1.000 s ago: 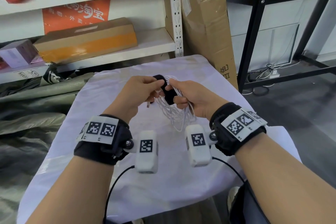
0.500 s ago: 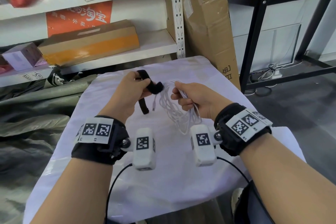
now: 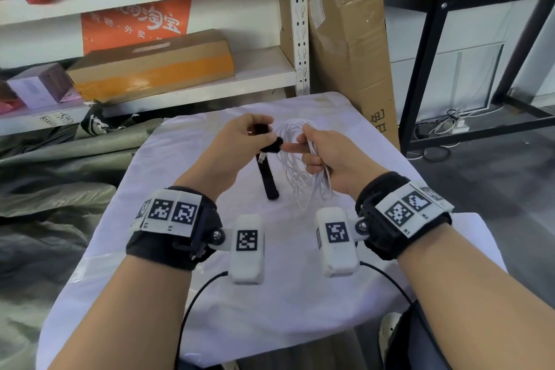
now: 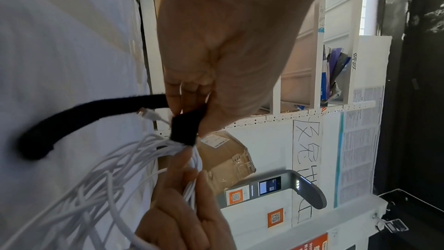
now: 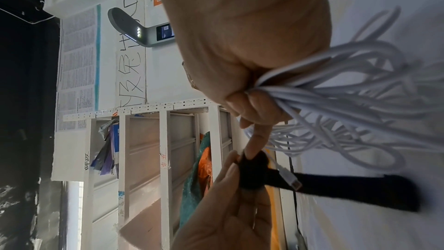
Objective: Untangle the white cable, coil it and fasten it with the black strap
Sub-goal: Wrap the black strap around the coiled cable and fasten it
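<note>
Since half a second ago the black strap (image 3: 268, 179) hangs lower, its tail near the table (image 3: 300, 294). The left hand (image 3: 237, 144) pinches its upper end. The right hand (image 3: 330, 156) grips the coiled white cable (image 3: 295, 183), forefinger touching the strap; wrapping looks about to begin.

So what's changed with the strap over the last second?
The black strap has come unwrapped: a second ago it sat bunched between both hands, now its long tail hangs free. The left hand still pinches its end; the right hand still grips the white cable.
</note>
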Demonstrator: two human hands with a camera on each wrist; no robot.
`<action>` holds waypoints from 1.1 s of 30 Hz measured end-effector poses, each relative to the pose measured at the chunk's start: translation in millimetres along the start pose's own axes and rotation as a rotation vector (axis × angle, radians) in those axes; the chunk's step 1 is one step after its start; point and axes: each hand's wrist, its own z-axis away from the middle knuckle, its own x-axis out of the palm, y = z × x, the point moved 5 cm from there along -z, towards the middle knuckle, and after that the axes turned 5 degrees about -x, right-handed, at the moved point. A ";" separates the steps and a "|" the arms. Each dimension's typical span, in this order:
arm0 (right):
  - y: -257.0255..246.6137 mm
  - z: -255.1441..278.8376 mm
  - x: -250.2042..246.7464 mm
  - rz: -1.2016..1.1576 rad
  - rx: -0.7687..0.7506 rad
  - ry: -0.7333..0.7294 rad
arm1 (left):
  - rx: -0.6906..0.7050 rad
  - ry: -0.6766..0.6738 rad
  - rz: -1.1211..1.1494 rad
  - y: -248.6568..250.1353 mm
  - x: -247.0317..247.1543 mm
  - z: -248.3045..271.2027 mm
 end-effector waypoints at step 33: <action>-3.1 10.3 8.9 0.461 -0.020 -0.270 | 0.172 -0.292 0.046 32.2 3.3 21.3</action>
